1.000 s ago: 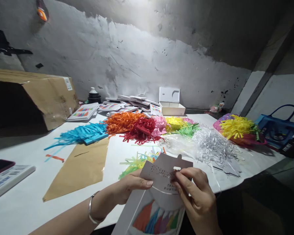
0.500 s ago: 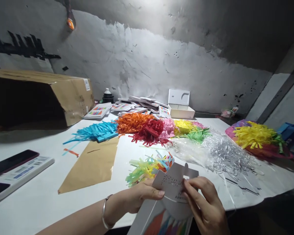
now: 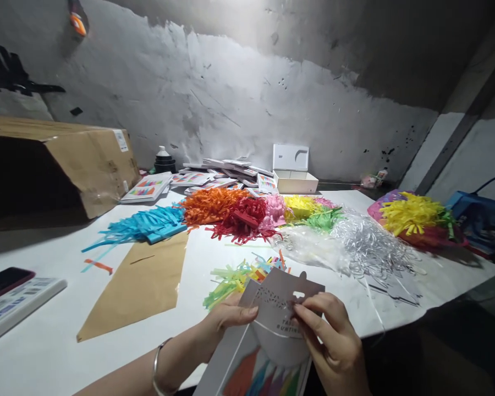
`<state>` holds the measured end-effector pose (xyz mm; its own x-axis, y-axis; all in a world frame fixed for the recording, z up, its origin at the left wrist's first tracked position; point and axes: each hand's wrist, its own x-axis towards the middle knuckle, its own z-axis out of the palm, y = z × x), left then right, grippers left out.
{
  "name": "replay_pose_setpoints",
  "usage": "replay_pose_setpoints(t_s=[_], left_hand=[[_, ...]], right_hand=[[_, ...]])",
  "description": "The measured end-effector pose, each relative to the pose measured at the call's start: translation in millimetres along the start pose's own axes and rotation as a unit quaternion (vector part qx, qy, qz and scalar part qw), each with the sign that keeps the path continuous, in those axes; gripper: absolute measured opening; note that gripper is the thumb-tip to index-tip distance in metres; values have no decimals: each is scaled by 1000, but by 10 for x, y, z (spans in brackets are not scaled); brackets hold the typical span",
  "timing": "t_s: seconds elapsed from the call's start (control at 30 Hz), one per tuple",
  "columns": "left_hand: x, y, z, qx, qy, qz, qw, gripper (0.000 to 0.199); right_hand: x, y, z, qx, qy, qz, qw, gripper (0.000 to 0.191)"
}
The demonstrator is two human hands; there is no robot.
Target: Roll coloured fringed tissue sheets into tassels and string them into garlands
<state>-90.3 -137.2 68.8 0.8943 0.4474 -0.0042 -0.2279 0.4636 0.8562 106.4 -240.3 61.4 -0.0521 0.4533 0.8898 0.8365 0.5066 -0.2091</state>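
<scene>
White table (image 3: 45, 357) ahead, row of fringed bundles (image 3: 247, 215) across it, well beyond my hands. Printed box (image 3: 251, 374) between hands at near table edge, long axis running from bottom of view up and slightly right. Right hand (image 3: 334, 335) bent in from right, left hand (image 3: 229, 318) reaching in from lower left, holding box by left edge, thumb on top. Right thumb and fingertips drawn together at flap (image 3: 272, 300), nearer hang slot (image 3: 298, 295); cannot tell whether card is pinched.
</scene>
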Motion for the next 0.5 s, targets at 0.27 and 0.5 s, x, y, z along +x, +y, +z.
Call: replay_pose_setpoints(t_s=[0.27, 0.5], left_hand=[[-2, -60, -98, 14, -14, -26, 999, 63], [-39, 16, -171, 25, -10, -35, 999, 47]], right_hand=[[59, -32, -22, 56, -52, 35, 996, 21], [-153, 16, -308, 115, -1, 106, 988, 12]])
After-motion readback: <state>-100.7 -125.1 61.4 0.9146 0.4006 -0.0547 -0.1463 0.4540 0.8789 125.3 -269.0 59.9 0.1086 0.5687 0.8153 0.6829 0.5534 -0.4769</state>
